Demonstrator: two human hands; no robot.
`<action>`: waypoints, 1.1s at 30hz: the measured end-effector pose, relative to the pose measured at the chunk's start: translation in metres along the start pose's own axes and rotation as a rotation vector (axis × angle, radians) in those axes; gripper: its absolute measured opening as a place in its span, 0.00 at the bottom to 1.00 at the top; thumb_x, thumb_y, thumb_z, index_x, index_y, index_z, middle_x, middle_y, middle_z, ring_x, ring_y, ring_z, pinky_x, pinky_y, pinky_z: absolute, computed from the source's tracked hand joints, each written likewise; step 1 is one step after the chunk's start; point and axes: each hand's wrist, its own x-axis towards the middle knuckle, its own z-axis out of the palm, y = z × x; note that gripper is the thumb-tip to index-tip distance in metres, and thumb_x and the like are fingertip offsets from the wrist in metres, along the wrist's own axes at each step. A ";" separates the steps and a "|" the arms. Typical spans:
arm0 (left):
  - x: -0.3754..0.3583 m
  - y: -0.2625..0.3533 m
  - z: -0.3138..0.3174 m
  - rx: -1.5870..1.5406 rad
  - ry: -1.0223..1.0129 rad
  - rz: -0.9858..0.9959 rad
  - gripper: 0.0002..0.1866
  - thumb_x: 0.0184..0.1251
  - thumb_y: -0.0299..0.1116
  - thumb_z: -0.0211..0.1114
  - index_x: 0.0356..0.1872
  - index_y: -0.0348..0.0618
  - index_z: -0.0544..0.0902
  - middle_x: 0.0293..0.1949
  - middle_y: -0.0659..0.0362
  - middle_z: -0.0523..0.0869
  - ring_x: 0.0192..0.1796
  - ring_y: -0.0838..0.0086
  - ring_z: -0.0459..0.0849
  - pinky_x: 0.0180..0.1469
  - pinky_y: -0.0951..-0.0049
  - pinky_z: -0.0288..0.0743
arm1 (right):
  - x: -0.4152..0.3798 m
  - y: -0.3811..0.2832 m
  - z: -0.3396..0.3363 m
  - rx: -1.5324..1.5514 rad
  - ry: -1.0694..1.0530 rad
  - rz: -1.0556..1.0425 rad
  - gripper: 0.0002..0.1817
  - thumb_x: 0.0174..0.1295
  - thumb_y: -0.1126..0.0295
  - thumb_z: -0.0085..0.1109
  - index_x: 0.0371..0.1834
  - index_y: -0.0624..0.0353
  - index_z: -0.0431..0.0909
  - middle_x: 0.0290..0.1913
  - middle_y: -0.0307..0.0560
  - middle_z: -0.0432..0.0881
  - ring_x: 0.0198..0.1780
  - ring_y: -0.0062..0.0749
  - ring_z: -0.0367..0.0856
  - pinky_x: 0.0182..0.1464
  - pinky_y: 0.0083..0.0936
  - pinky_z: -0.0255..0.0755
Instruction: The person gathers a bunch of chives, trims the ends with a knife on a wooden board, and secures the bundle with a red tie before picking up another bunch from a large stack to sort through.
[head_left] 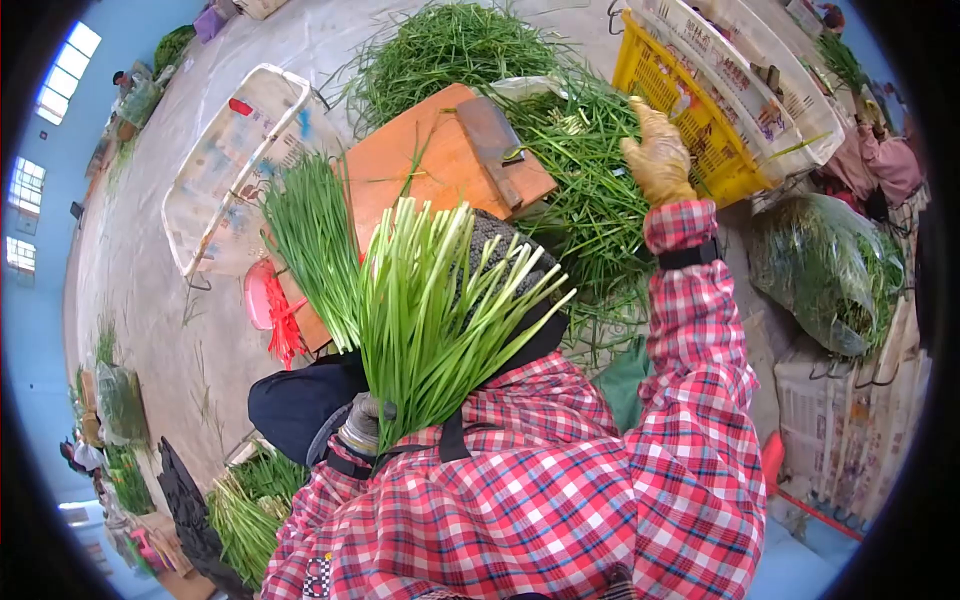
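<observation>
While our left hand clamps bundled stalks, our right hand, fingers apart, should treat loose greens gently!

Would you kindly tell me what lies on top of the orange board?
A flat grey metal piece and loose green stalks lie on the orange board. The large bunch hides its near part, so anything there cannot be seen.

Spacious vegetable workshop: a loose heap of long green stalks lies right of a flat orange board. Farther right of the board stands a perforated yellow plastic crate.
</observation>
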 end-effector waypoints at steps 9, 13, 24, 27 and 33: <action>-0.001 0.004 0.010 0.001 -0.040 -0.031 0.29 0.41 0.23 0.65 0.52 0.29 0.76 0.50 0.45 0.82 0.51 0.54 0.81 0.59 0.54 0.74 | -0.059 -0.129 0.023 1.167 -1.335 0.052 0.20 0.54 0.58 0.66 0.43 0.62 0.83 0.35 0.45 0.85 0.37 0.30 0.81 0.45 0.28 0.74; -0.003 0.000 0.007 0.001 0.036 0.000 0.27 0.42 0.25 0.66 0.50 0.28 0.77 0.48 0.45 0.83 0.49 0.55 0.82 0.58 0.55 0.76 | -0.068 -0.126 0.021 1.070 -1.161 -0.090 0.15 0.54 0.62 0.66 0.38 0.62 0.84 0.31 0.44 0.85 0.33 0.25 0.81 0.39 0.25 0.74; -0.001 0.000 -0.002 0.054 0.020 0.006 0.26 0.40 0.26 0.68 0.47 0.30 0.79 0.44 0.48 0.84 0.46 0.59 0.84 0.53 0.59 0.79 | -0.014 -0.097 -0.006 0.527 0.001 -0.526 0.03 0.50 0.79 0.62 0.28 0.61 0.82 0.26 0.47 0.83 0.28 0.34 0.82 0.35 0.25 0.75; -0.001 -0.005 0.001 0.095 0.073 0.037 0.27 0.40 0.25 0.70 0.48 0.30 0.78 0.45 0.49 0.84 0.47 0.59 0.84 0.54 0.59 0.78 | 0.027 -0.046 -0.015 0.016 0.183 -0.225 0.13 0.51 0.76 0.60 0.42 0.58 0.82 0.41 0.50 0.84 0.44 0.38 0.82 0.46 0.30 0.74; -0.001 0.005 0.036 0.081 0.045 0.016 0.27 0.40 0.22 0.70 0.50 0.31 0.78 0.46 0.47 0.84 0.48 0.58 0.84 0.55 0.59 0.78 | -0.018 -0.069 -0.006 0.545 -0.680 -0.530 0.25 0.52 0.65 0.64 0.57 0.56 0.76 0.53 0.53 0.78 0.57 0.40 0.75 0.59 0.31 0.68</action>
